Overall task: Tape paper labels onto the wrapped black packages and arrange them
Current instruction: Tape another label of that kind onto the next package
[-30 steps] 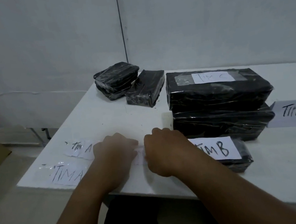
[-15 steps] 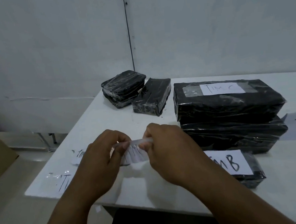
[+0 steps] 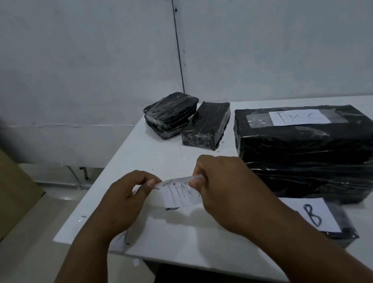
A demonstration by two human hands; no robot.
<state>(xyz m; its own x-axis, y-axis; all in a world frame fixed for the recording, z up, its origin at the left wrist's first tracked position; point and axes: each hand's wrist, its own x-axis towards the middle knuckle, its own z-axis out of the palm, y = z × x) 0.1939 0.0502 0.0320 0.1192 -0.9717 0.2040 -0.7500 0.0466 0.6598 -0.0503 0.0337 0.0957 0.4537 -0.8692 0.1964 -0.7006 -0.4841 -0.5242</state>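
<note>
Paper label [image 3: 181,193] pinched at top corners, left hand [image 3: 123,199] and right hand [image 3: 222,188], above table [image 3: 158,144]. Tape, seemingly attached, could fold and stick to itself.

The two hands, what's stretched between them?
In the head view, a paper label with handwritten letters hangs between the left hand and right hand, each pinching a top corner above the white table.

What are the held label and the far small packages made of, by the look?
Label: thin white paper with handwriting, under what looks like clear tape; it curls between left hand and right hand. Small packages: black, in glossy, probably plastic film; wrinkled highlights.
</note>
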